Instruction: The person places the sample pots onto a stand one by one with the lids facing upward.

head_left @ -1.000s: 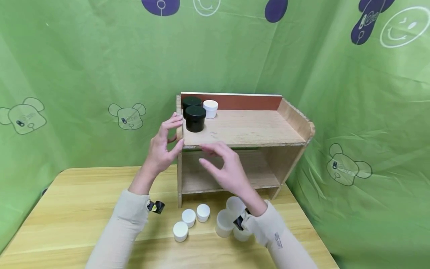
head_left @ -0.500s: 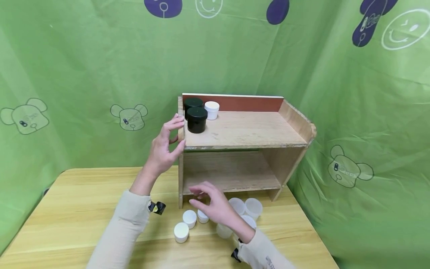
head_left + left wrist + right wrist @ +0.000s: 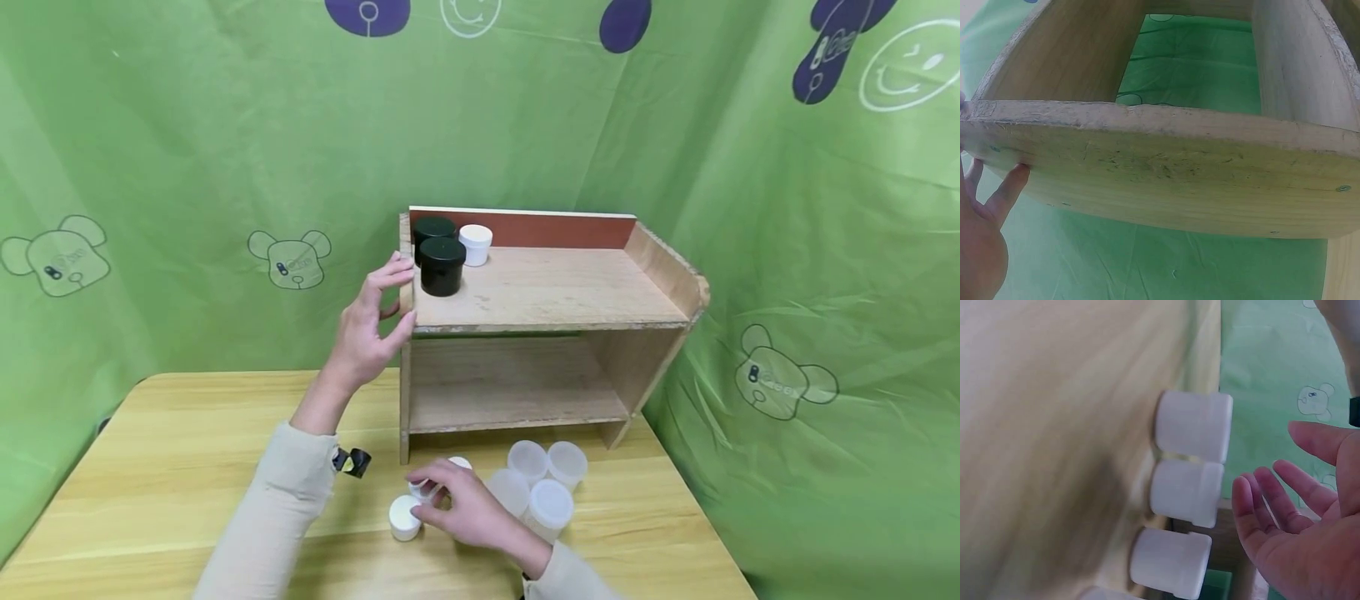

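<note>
My left hand (image 3: 360,333) holds the left side panel (image 3: 1172,181) of a wooden shelf, its fingertips at the upper edge and the thumb at the front edge. Down on the table, my right hand (image 3: 472,508) is above a group of small white lidded jars, thumb and fingers apart. The front jar (image 3: 405,518) shows well in the head view; the hand partly covers the other two. Seen from the right wrist, a gap separates the bent fingers (image 3: 1244,500) from the row of white jars (image 3: 1185,490).
Several translucent tubs (image 3: 551,504) stand right of my right hand. On the upper shelf board (image 3: 555,287), two black jars (image 3: 442,267) and one white jar (image 3: 476,245) are grouped at the left end. A green curtain (image 3: 187,167) hangs behind the table.
My right hand has come down from in front of the upper shelf board to the white jars on the table. The left hand keeps its place on the side panel.
</note>
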{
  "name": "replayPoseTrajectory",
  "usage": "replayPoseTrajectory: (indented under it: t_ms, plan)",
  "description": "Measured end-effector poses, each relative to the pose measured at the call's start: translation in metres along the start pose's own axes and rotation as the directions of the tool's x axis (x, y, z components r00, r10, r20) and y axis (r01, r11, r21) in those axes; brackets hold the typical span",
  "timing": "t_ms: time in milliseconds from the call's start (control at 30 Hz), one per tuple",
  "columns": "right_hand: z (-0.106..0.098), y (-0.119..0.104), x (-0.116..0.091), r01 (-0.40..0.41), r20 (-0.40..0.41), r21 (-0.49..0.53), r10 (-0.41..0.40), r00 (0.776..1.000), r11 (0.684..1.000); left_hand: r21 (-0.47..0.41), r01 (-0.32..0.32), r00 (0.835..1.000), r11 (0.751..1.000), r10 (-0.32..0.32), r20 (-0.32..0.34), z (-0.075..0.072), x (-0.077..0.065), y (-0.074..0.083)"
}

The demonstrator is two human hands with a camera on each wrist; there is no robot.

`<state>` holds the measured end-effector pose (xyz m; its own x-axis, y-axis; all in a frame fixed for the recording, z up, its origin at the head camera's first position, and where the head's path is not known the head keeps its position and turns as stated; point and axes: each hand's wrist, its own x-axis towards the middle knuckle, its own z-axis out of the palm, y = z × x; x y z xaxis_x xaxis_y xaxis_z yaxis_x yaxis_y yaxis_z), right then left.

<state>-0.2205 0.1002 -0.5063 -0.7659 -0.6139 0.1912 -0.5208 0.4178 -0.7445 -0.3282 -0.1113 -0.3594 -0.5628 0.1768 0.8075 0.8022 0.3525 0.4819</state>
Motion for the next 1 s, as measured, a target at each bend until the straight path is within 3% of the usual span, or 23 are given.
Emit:
replayPoseTrajectory:
  t_ms: [400, 1000]
  plan:
    - [0.014, 0.01, 0.0, -0.075, 0.035, -0.13, 0.08, 0.996, 0.989, 0.001, 0.001, 1.0, 1.0, -0.001, 0.001, 0.001, 0.0, -0.003]
    - [0.025, 0.013, 0.004, -0.014, 0.038, -0.271, 0.025, 0.999, 0.962, 0.013, -0.003, 1.0, 1.0, 0.003, -0.003, 0.0, 0.0, -0.003]
